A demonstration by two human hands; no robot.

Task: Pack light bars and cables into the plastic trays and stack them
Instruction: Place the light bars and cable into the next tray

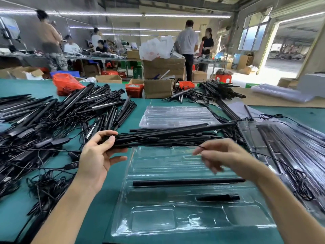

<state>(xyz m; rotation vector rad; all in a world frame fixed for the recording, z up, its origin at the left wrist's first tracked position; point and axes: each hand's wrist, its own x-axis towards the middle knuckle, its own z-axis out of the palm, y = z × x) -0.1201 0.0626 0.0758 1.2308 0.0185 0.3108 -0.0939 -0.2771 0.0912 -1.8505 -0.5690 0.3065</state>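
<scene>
A: Logging the tray first. The clear plastic tray (175,219) lies flat on the green tabletop (109,182) directly below the hands, moulded into long grooves and square pockets. One black light bar (188,182) sits in a long groove across its middle; a shorter black piece (218,198) lies in a pocket nearer me.

B: And the grip on each side?

A: I note the left hand (98,155) with thumb and fingers curled round the near end of a bundle of light bars (167,136), which is held roughly level just beyond the tray's far edge. The right hand (221,155) pinches a thin black cable (175,140) between thumb and forefinger; its other fingers hang loose.

B: Anything else packed?

A: A stack of filled trays (288,143) lies to the right, bars and coiled cable showing through the plastic. An empty tray stack (175,115) sits beyond the bundle. A loose heap of bars and cables (52,120) covers the left of the tabletop.

B: Limits?

A: The right fingers are motion-blurred, so I cannot tell exactly where the cable leaves the pinch. The count of bars in the bundle is unreadable. The tray's near edge blurs with glare.
</scene>
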